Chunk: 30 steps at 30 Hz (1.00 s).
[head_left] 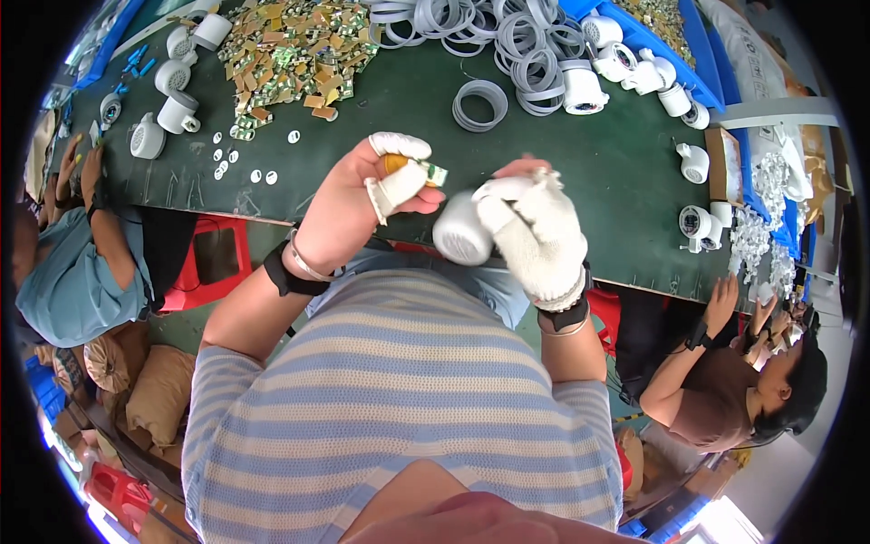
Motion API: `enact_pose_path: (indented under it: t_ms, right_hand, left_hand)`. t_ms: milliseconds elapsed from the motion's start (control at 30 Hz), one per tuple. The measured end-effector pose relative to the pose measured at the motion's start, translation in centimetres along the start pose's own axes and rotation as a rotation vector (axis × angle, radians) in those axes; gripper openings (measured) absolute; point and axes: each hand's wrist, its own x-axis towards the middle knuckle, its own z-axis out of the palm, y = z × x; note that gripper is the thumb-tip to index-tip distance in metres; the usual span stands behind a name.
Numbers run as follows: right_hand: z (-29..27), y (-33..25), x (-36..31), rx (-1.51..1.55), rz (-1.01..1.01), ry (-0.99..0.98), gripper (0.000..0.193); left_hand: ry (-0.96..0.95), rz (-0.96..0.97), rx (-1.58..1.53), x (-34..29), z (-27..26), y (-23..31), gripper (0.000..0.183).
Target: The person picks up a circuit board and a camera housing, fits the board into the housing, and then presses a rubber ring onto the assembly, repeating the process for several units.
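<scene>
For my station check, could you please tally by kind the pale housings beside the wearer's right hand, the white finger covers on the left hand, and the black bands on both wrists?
Pale housing: 1
White finger covers: 2
Black bands: 2
Total: 5

The single fisheye view looks steeply down from head height, close above the striped shirt (408, 363), facing the green desk (625, 163).
</scene>
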Motion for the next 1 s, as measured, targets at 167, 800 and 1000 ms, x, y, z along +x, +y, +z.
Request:
enact_pose_path:
  t_ms: [167,800,1000]
  right_hand:
    - [-0.2,-0.5,0.9,0.134,-0.027,-0.19,0.011]
    - [0.2,0.6,1.1,0.236,0.034,-0.337,0.015]
    - [0.2,1.2,1.4,0.227,-0.019,-0.347,0.015]
  left_hand:
    - [-0.089,0.022,0.349,-1.3,0.7,-0.3,0.024]
    - [-0.096,0.02,0.736,-2.8,1.7,0.6,0.025]
    - [-0.086,-0.016,0.698,-2.7,1.2,0.4,0.022]
